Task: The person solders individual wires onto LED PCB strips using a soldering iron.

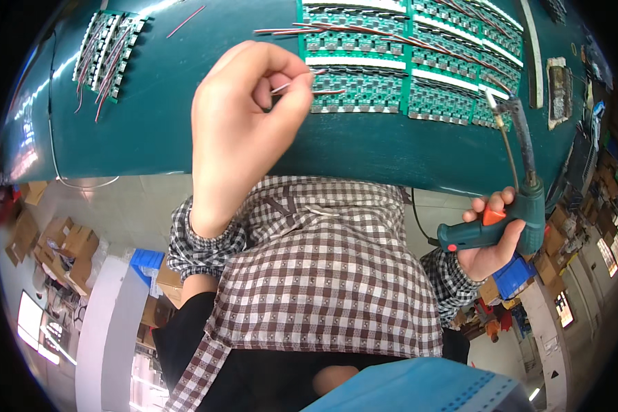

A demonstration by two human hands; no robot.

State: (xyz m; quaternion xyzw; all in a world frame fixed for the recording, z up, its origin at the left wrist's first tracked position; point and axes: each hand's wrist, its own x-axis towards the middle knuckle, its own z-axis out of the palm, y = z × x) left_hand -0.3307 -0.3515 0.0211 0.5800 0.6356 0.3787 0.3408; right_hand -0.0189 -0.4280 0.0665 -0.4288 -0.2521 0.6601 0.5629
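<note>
My left hand is raised over the green table with thumb and forefinger pinched together on thin red and white wires. Their ends stick out to the right, in front of a panel of green circuit boards. In my right hand is a dark green soldering gun with an orange-red trigger. Its hot tip and a thin metal tube point up toward the right end of the boards. A bundle of red, black and white wires lies across the panel.
At the far left lies a smaller group of wired boards. One loose red wire is near the back. Along the right side are a pale strip and a worn block in a tray. The table's front edge runs before my checked apron.
</note>
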